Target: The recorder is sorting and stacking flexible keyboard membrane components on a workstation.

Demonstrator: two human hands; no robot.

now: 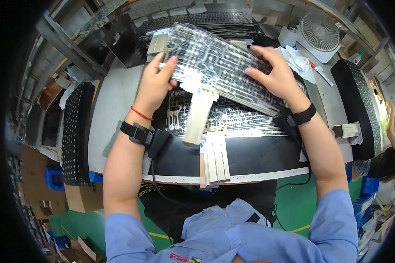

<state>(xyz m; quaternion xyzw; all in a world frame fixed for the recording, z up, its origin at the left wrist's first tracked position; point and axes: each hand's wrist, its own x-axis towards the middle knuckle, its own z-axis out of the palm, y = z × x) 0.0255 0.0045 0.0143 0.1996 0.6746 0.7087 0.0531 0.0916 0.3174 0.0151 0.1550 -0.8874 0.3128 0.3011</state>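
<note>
A stack of clear plastic circuit sheets (219,61) with a black-and-white printed pattern is tilted in the air between my hands. My left hand (156,83) pinches its left end, thumb on top. My right hand (276,72) grips the far right side, its thumb lying on the upper face. From the near edge of the stack hangs a bundle of pale ribbon tails (197,117), slightly blurred. Below lies another stack of similar sheets (243,115) on the black work surface (171,158). Its pale tails (217,158) stick out over the front table edge.
Dark sheets (77,131) are piled at the left, another dark pile (357,107) at the right. A white fan (319,35), crumpled white wrapping (299,63) and a red-and-white marker (321,73) are back right. Another person's arm (394,129) shows far right. Cables hang from both wrist straps.
</note>
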